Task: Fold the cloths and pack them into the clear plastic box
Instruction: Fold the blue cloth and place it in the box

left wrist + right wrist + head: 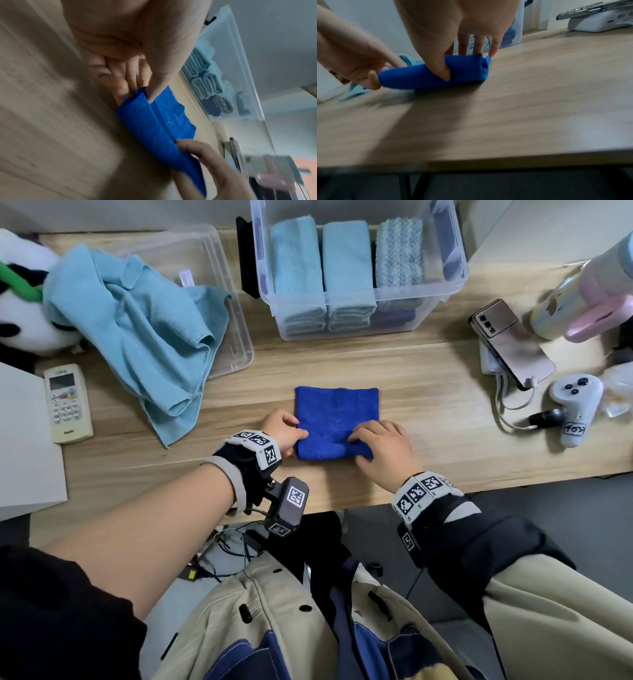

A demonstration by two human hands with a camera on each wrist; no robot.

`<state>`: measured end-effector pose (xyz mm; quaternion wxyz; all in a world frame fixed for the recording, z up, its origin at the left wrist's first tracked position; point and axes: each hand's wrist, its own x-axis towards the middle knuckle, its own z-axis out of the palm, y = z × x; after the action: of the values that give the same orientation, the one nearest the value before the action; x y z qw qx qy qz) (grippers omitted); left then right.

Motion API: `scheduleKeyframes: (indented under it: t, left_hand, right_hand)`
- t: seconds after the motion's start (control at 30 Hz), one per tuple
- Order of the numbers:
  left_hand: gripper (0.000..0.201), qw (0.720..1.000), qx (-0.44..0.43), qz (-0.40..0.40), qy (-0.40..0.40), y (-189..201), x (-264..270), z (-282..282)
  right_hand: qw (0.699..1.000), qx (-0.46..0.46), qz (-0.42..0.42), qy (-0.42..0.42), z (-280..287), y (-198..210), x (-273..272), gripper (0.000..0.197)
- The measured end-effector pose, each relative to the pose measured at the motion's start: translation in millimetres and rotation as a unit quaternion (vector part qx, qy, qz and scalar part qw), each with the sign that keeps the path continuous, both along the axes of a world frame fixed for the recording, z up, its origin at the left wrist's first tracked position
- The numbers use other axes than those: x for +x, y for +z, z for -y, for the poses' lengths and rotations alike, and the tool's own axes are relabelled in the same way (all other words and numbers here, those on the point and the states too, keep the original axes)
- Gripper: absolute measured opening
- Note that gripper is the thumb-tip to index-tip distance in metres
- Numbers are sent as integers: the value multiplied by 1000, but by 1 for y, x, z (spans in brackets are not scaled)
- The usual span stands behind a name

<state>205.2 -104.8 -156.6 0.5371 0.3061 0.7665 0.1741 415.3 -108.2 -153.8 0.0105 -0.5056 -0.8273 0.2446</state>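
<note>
Blue cloth point(337, 419) at desk point(428, 405) centre, near edge rolled over. Left hand point(282, 431) pinches roll at 9 o'clock, right hand point(383, 445) at 3. Clear plastic box point(455, 282) at 12 o'clock, folded cloths inside.

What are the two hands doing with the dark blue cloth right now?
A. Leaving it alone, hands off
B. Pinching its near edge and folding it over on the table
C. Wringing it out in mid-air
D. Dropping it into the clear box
B: the left hand and right hand each pinch the near edge of the dark blue cloth, which lies on the wooden table with that edge rolled over, in front of the clear plastic box.
</note>
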Motion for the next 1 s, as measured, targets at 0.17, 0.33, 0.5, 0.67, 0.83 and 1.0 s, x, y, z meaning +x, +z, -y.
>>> scheduleKeyframes:
  t: [0.17, 0.33, 0.5, 0.67, 0.83, 1.0]
  left_hand:
    - [30, 968, 185, 5, -172, 12, -8, 3]
    - [34, 954, 173, -11, -245, 8, -12, -1]
    - [21, 974, 180, -42, -133, 0, -9, -18]
    - [25, 981, 163, -92, -44, -5, -2, -32]
    - [20, 983, 152, -103, 13, -6, -5, -37]
    - [30, 996, 33, -49, 71, -5, -15, -28]
  right_hand:
    - [995, -72, -61, -31, -16, 12, -5, 27]
    - [981, -122, -102, -108, -34, 13, -2, 17]
    - [952, -111, -130, -252, -46, -1, 0, 22]
    - [936, -104, -141, -306, -55, -11, 0, 32]
    - [972, -78, -83, -207, -65, -12, -2, 49]
    - [972, -151, -1, -181, -68, -3, -10, 36]
